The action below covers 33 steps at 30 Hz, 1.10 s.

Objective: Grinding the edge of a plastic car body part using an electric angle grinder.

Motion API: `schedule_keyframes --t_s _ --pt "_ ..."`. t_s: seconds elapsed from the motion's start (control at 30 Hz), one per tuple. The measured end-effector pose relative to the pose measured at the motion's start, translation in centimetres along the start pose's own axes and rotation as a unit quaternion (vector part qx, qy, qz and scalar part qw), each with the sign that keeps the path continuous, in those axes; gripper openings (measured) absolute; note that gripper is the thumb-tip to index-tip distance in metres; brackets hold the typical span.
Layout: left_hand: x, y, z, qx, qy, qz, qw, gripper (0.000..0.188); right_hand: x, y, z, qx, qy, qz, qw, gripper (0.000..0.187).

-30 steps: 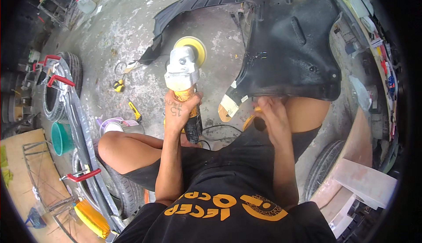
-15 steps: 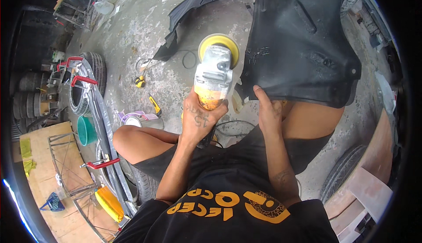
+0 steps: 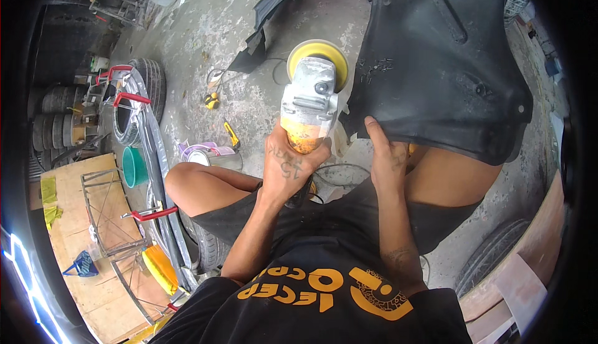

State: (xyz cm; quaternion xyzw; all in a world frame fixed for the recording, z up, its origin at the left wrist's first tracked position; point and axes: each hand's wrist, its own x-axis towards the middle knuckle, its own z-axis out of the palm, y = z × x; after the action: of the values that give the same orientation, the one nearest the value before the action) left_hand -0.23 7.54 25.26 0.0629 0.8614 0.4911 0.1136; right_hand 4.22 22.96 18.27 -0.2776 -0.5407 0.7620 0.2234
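Hands (image 3: 289, 164) grip round-disc grinder (image 3: 309, 98) and ridged black panel (image 3: 423, 76).

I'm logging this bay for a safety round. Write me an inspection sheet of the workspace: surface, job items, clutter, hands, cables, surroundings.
Surface: grey floor, patchy and stained.
Job items: power tool with a yellow disc, held up; large black panel over the person's right thigh.
Clutter: yellow-and-black knife and a can on the floor near the left knee.
Hands: left hand gripping the power tool; right hand with thumb at the panel's lower edge, fingers partly hidden.
Cables: dark cable looped on the floor; its ends cannot be traced.
Surroundings: green bucket, red clamps and tyres to the left.
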Motion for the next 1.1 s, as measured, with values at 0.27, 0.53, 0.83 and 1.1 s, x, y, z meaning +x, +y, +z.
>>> schedule_keyframes --t_s 0.27,0.53,0.83,1.1 --pt "-0.2 -0.3 1.0 -0.008 -0.005 -0.01 1.0 0.043 0.1 0.3 -0.1 -0.006 -0.002 0.025 1.0 0.025" --pt "-0.2 -0.8 0.8 -0.042 -0.017 -0.007 0.999 0.046 -0.1 -0.1 0.2 -0.009 -0.014 -0.032 0.999 0.029" --pt "-0.1 -0.1 0.4 -0.05 -0.012 -0.005 0.999 0.046 -0.1 -0.1 0.1 0.027 -0.051 -0.002 0.998 0.038" --pt "0.3 0.8 0.8 -0.042 0.009 0.043 0.998 0.041 -0.6 0.2 0.7 0.032 -0.097 0.055 0.993 0.042"
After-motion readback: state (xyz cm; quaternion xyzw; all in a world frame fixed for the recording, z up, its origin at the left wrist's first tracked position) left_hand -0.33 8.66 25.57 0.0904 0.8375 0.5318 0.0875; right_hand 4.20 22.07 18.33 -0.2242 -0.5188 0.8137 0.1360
